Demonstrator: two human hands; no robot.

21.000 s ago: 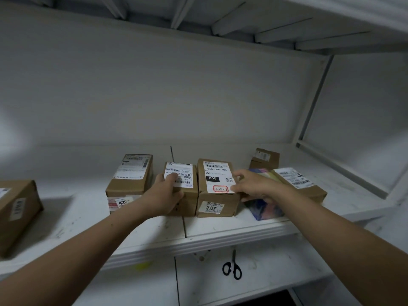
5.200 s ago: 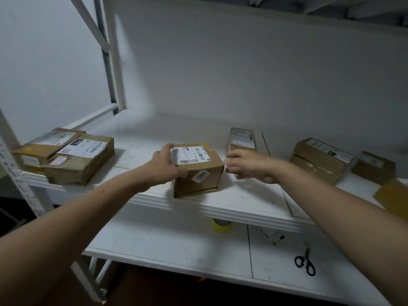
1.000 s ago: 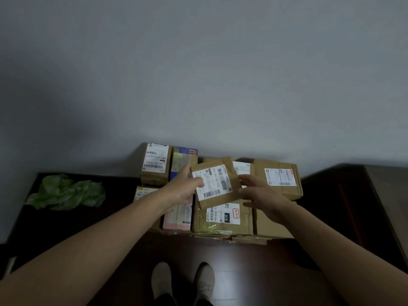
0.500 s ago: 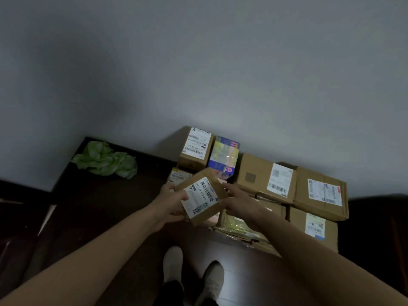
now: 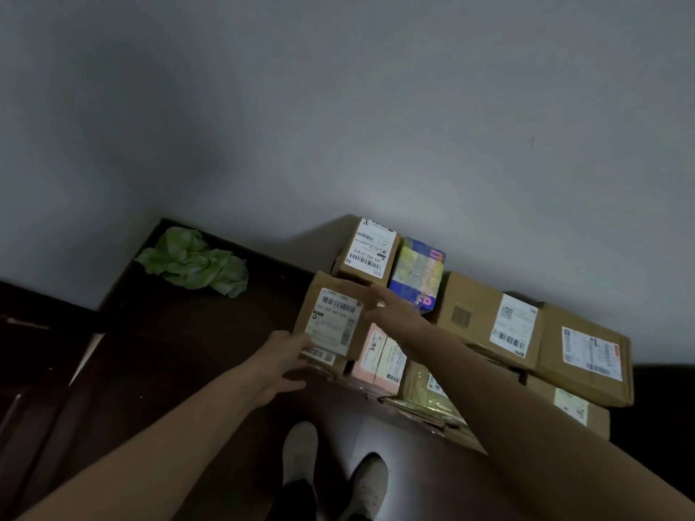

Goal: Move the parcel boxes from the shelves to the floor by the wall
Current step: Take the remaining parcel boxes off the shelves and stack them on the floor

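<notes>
Lowered since a half-second ago, the labelled parcel box point(image 5: 334, 319) now sits atop the floor stack point(image 5: 485, 321) by the wall point(image 5: 376, 107), your left hand point(image 5: 285, 357) and right hand point(image 5: 393, 314) flanking it, fingers loosely spread, apparently squaring it.

Parcel boxes point(image 5: 470, 314): matt cardbd w/ paper labels point(image 5: 513, 330); floor point(image 5: 413, 464) glossy dark wood; wall point(image 5: 338, 107) matt.

Parcel box point(image 5: 319, 285) between left grip point(image 5: 287, 361) and right grip point(image 5: 391, 314): white label point(image 5: 336, 323), barcode, line beneath reading roughly "A02 020". Carton point(image 5: 361, 274) just beyond the right grip: sticker point(image 5: 370, 247) with large "X" and code roughly "002-12-B12". Labels point(image 5: 513, 330) right of the grips: barcodes, print illegible.
</notes>
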